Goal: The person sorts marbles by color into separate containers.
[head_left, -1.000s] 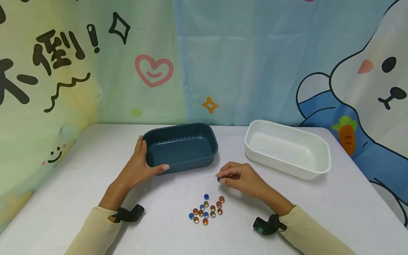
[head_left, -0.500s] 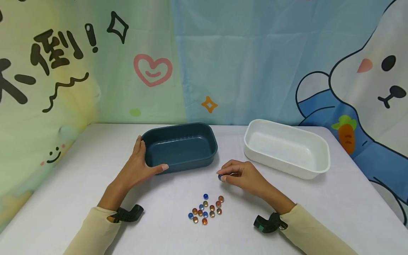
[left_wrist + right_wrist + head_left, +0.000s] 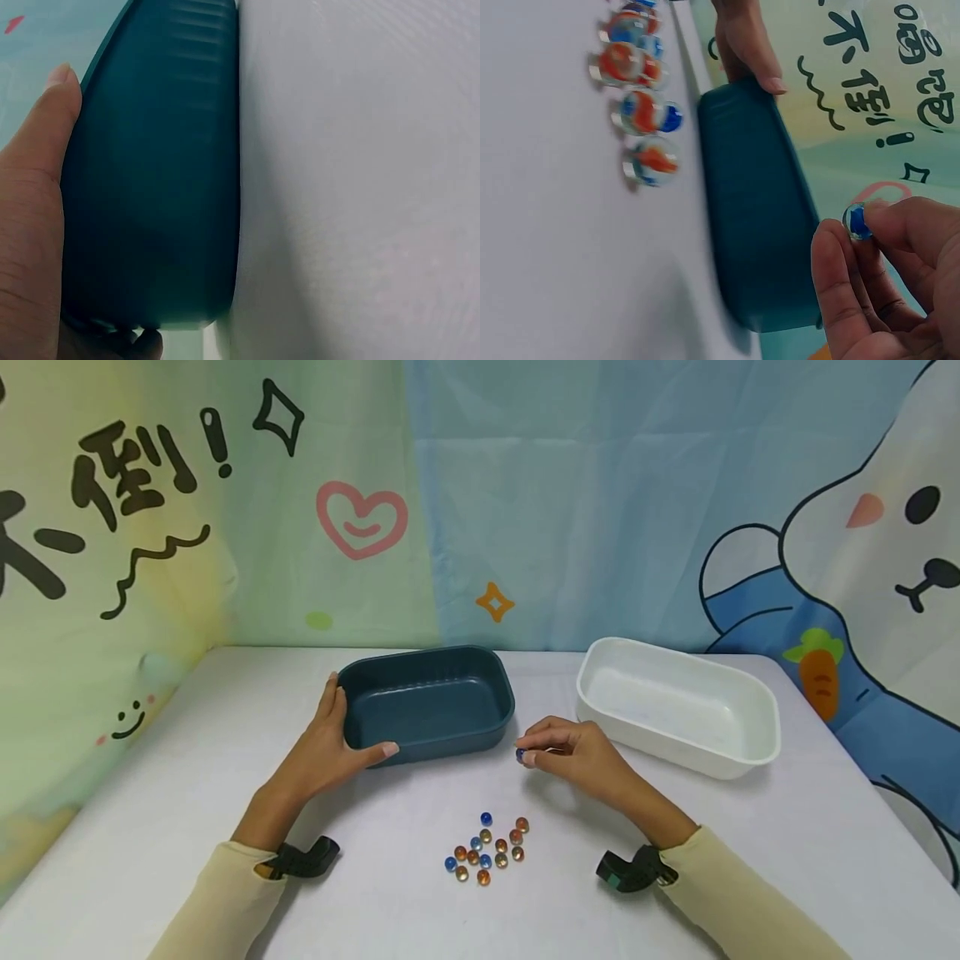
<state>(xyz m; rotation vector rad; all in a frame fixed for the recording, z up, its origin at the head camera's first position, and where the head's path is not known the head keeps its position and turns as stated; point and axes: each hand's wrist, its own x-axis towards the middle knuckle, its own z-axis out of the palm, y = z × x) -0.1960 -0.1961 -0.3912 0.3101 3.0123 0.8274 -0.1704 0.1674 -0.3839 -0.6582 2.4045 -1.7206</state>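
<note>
My right hand (image 3: 581, 762) pinches a clear glass marble with a blue swirl (image 3: 857, 221) between thumb and fingertips, raised over the cloth. It is between the dark teal dish (image 3: 427, 749) and the loose marbles (image 3: 485, 861). These are blue, orange and amber, grouped on the cloth nearer the body. My left hand (image 3: 318, 752) holds the dish at its near left corner, thumb along the front rim and fingers against the left end. In the left wrist view, the thumb (image 3: 52, 124) lies along the dish wall, and some fingertips show at its lower end.
A white rectangular dish (image 3: 675, 747) stands at the back right, beyond my right hand. White cloth (image 3: 390, 893) covers the table, and a printed curtain (image 3: 570, 527) hangs behind its back edge. Each wrist wears a black camera mount (image 3: 630, 870).
My right hand has moved a little away from the body, toward the teal dish, carrying the blue marble. The left hand stays on the dish, and the loose marbles lie as before.
</note>
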